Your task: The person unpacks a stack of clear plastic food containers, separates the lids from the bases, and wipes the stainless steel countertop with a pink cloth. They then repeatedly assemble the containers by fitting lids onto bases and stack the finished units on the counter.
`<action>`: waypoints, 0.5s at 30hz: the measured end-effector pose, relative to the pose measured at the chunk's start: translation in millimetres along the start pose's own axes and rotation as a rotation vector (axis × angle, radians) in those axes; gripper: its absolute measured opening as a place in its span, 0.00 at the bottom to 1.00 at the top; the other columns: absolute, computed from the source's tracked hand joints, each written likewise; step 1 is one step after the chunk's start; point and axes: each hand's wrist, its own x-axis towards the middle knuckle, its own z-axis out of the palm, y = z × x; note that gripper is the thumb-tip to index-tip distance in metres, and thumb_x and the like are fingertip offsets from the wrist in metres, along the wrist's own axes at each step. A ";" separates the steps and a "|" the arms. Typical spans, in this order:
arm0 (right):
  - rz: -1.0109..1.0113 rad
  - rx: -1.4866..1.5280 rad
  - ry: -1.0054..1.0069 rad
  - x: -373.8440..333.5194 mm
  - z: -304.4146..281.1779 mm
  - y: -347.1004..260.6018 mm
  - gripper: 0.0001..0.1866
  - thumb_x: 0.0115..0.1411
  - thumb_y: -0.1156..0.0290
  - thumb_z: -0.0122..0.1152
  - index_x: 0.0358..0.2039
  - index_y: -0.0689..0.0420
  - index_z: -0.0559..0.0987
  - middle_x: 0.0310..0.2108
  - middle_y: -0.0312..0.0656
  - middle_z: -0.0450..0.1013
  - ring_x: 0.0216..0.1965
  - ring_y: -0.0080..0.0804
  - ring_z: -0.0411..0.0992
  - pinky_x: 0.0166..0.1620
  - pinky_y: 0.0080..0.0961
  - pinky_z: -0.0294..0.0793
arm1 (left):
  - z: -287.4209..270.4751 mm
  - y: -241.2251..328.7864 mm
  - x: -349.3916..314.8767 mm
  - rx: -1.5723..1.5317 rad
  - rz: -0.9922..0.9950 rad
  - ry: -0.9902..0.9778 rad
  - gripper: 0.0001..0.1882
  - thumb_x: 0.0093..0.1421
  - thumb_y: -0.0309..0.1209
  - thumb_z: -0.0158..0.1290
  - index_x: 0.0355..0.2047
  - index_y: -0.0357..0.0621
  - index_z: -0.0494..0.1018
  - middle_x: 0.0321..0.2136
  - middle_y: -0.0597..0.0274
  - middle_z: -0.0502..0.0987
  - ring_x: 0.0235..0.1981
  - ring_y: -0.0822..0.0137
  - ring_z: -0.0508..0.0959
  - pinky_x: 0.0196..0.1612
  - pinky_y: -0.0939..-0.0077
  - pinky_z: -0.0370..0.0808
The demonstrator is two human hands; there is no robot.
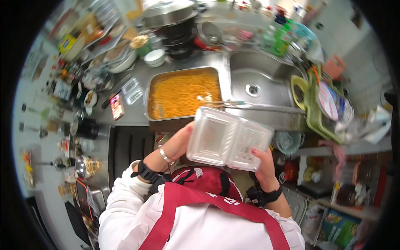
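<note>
Between my two hands is a clear plastic clamshell box [214, 135], opened out so that base and lid lie side by side. My left hand [180, 143] grips its left edge, most of the fingers hidden behind the plastic. On the other side my right hand [265, 166] pinches the lid part, thumb on top. Just beyond the box stands a rectangular metal tray [147, 100] full of orange shredded food [183, 93]. Tongs [221, 103] rest across the tray's right rim, their tips by the food.
Right of the tray is a steel sink [266, 75]; a green dish rack [323, 121] stands past it. A phone [117, 107] and small plastic bags [132, 91] lie on the left counter. White bowls [155, 57] and stacked pots [171, 21] stand behind.
</note>
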 end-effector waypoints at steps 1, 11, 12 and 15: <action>-0.008 -0.090 -0.073 15.6 31.8 10.0 0.26 0.47 0.75 0.51 0.50 0.64 0.60 0.45 0.44 0.65 0.45 0.33 0.65 0.48 0.27 0.64 | -24.6 12.0 -22.6 -0.049 0.034 0.069 0.29 0.59 0.49 0.39 0.52 0.40 0.56 0.47 0.59 0.65 0.48 0.68 0.66 0.51 0.72 0.63; -0.080 -0.654 -0.376 151.4 280.1 184.2 0.18 0.57 0.72 0.46 0.48 0.62 0.64 0.41 0.37 0.67 0.42 0.22 0.65 0.45 0.20 0.63 | -265.9 64.3 -168.1 -0.398 0.378 0.444 0.25 0.61 0.46 0.32 0.53 0.45 0.56 0.50 0.60 0.64 0.50 0.64 0.65 0.51 0.70 0.64; -0.082 -0.793 -0.383 163.1 294.5 197.7 0.17 0.57 0.72 0.46 0.48 0.62 0.65 0.40 0.37 0.68 0.41 0.22 0.65 0.45 0.19 0.63 | -284.0 68.0 -177.7 -0.457 0.330 0.491 0.26 0.61 0.47 0.32 0.53 0.44 0.56 0.50 0.60 0.64 0.49 0.64 0.66 0.51 0.70 0.64; -0.310 -1.282 -0.332 192.6 326.9 229.5 0.13 0.55 0.67 0.48 0.34 0.65 0.70 0.25 0.51 0.71 0.28 0.43 0.70 0.32 0.33 0.67 | -325.5 77.3 -196.3 -0.458 0.339 0.416 0.27 0.60 0.51 0.31 0.53 0.47 0.57 0.48 0.63 0.66 0.46 0.67 0.68 0.49 0.70 0.66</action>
